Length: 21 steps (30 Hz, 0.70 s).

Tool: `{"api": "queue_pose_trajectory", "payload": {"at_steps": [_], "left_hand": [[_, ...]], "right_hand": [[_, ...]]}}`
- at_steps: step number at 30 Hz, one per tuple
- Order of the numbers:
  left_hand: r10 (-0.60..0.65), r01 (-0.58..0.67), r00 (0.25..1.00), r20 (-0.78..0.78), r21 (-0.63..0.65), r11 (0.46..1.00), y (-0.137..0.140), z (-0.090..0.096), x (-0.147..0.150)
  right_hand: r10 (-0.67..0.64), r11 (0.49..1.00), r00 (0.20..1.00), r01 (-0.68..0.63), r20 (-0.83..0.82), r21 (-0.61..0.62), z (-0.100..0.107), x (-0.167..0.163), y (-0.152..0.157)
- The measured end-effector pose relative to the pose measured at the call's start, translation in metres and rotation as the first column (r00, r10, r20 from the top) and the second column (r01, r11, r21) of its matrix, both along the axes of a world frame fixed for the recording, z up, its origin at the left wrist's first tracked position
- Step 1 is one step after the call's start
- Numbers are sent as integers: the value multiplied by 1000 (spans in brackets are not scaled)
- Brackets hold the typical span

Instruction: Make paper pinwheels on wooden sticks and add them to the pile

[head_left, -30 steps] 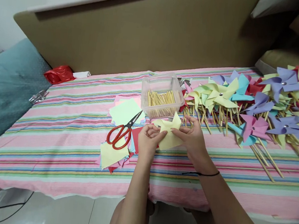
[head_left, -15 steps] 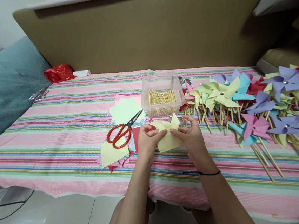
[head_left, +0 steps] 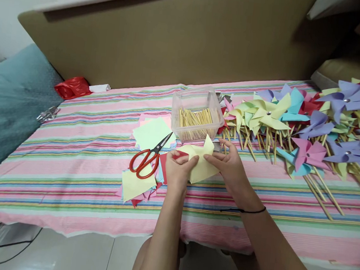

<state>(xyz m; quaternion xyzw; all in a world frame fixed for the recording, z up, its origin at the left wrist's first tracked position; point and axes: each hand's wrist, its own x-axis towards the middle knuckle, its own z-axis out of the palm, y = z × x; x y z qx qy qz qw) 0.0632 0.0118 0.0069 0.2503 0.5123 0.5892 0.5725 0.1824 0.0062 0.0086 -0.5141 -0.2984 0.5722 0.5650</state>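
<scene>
A pale yellow sheet of paper [head_left: 202,171] is held up between my two hands, one corner of it standing up at the top. My left hand [head_left: 177,168] pinches its left side between thumb and fingers. On the other side, my right hand [head_left: 228,163] grips the paper's right part with thumb and fingertips. Just left of my left hand lie red-handled scissors [head_left: 147,161], their blades pointing away to the right. Red paper [head_left: 163,167] shows partly behind my left hand.
Beyond my hands stands a clear plastic box [head_left: 199,95] of short wooden sticks [head_left: 194,118]. Finished paper pinwheels [head_left: 307,155] on sticks are heaped at the right. Green paper squares [head_left: 150,130] and yellow ones [head_left: 137,186] lie around the scissors. A red plastic bag [head_left: 73,88] is far left.
The yellow paper stays in both hands, and its raised corner has shifted very slightly left. The view has moved a little; nothing else visibly differs.
</scene>
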Motion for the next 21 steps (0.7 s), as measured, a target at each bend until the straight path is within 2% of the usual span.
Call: {"api": "queue_pose_trajectory", "payload": {"at_steps": [6, 21], "left_hand": [[-59, 59, 998, -22, -10, 998, 0, -1, -1], [-105, 104, 992, -69, -10, 994, -1, 0, -2]], "right_hand": [[-54, 998, 998, 55, 42, -12, -2, 0, 0], [-61, 998, 997, 63, 43, -26, 0, 2, 0]]}}
